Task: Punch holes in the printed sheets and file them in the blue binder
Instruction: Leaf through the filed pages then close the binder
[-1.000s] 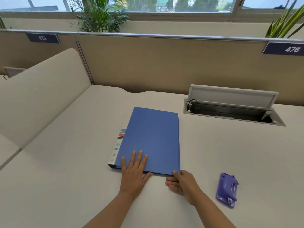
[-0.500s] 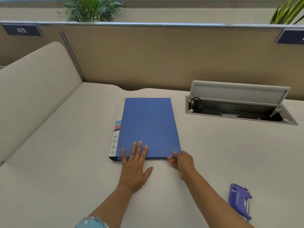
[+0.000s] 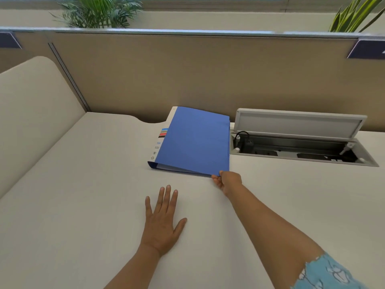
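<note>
The blue binder [image 3: 195, 140] lies on the pale desk [image 3: 83, 205] near the back partition, its white labelled spine to the left. Its front cover is raised a little at the near right corner, and white pages show underneath. My right hand [image 3: 227, 181] pinches that corner of the cover. My left hand [image 3: 163, 223] rests flat on the desk with its fingers spread, well short of the binder and holding nothing. No hole punch or loose printed sheets are in view.
An open cable tray [image 3: 300, 147] with its lid [image 3: 298, 124] tilted up is sunk into the desk right of the binder. A beige partition [image 3: 187, 76] closes the back, a curved side panel [image 3: 31, 113] the left. Plants stand behind the partition.
The binder now lies farther away by the partition. My left hand has come off its cover and lies flat on the desk. My right hand has lifted the cover's corner. The purple punch has left the view.
</note>
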Action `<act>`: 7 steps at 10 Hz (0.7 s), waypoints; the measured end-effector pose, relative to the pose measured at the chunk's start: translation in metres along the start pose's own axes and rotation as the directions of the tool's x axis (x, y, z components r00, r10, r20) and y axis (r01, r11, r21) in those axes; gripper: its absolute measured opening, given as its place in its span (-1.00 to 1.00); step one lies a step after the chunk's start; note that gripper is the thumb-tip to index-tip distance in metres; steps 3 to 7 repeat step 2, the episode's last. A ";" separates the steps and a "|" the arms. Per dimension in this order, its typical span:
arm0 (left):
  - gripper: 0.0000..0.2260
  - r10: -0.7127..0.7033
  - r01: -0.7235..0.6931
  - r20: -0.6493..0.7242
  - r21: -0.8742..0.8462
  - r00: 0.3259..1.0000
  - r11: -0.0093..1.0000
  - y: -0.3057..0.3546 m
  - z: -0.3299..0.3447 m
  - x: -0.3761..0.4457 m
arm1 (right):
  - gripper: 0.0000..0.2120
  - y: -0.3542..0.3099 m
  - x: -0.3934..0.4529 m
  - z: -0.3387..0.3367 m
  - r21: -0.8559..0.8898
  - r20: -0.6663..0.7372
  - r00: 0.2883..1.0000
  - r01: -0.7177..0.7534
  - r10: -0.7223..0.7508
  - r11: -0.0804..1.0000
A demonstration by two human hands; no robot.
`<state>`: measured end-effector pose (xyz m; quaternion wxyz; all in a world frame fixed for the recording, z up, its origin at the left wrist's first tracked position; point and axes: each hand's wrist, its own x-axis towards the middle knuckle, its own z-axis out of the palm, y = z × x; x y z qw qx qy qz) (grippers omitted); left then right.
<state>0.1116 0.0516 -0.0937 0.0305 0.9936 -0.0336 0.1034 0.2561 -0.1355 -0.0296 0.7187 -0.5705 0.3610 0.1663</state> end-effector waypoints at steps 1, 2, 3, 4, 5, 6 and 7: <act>-0.37 0.013 -0.013 -0.046 -0.001 0.999 1.000 0.001 0.001 -0.001 | -0.73 -0.003 0.007 0.001 -0.092 -0.018 0.999 0.026 -0.028 0.995; -0.40 0.004 -0.004 -0.015 -0.021 1.000 1.000 0.002 -0.004 0.005 | -0.57 -0.004 -0.002 -0.003 -0.177 -0.045 0.996 0.067 -0.076 0.982; -0.40 0.004 -0.004 -0.015 -0.021 1.000 1.000 0.002 -0.004 0.005 | -0.57 -0.004 -0.002 -0.003 -0.177 -0.045 0.996 0.067 -0.076 0.982; -0.40 0.004 -0.004 -0.015 -0.021 1.000 1.000 0.002 -0.004 0.005 | -0.57 -0.004 -0.002 -0.003 -0.177 -0.045 0.996 0.067 -0.076 0.982; -0.40 0.004 -0.004 -0.015 -0.021 1.000 1.000 0.002 -0.004 0.005 | -0.57 -0.004 -0.002 -0.003 -0.177 -0.045 0.996 0.067 -0.076 0.982; -0.40 0.004 -0.004 -0.015 -0.021 1.000 1.000 0.002 -0.004 0.005 | -0.57 -0.004 -0.002 -0.003 -0.177 -0.045 0.996 0.067 -0.076 0.982; -0.40 0.004 -0.004 -0.015 -0.021 1.000 1.000 0.002 -0.004 0.005 | -0.57 -0.004 -0.002 -0.003 -0.177 -0.045 0.996 0.067 -0.076 0.982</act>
